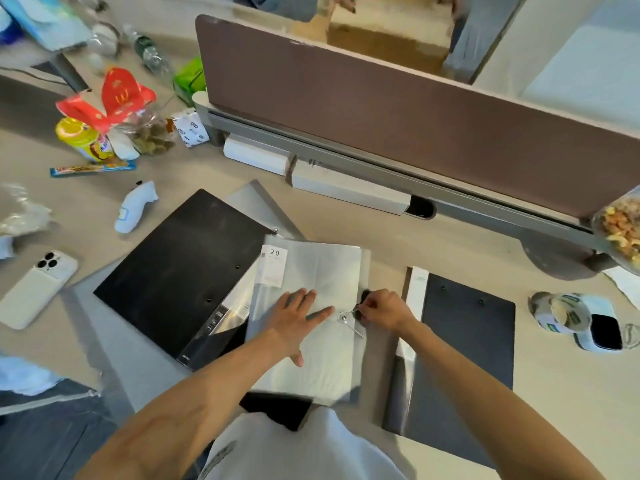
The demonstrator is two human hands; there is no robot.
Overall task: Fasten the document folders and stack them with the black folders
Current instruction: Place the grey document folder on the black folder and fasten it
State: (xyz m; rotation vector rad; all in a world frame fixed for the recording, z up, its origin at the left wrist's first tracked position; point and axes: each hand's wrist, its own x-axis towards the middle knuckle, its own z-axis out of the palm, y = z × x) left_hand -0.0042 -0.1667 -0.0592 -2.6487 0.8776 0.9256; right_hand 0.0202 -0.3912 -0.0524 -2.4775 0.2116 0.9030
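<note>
A translucent white document folder (322,271) with a "20" label lies in the middle of the desk, partly over a black folder (180,271) on the left. My left hand (299,315) presses flat on the document folder, fingers spread. My right hand (379,310) pinches the thin closure string (353,311) beside the round clasp button (344,318) at the folder's right edge. A second black folder (464,341) lies on the right, with a white spine strip along its left side.
A white phone (36,289) lies at the left. Snack packets and a yellow can (83,140) crowd the far left. A brown desk divider (415,109) runs across the back, white boxes (346,188) below it. A smartwatch in packaging (602,330) sits at the right.
</note>
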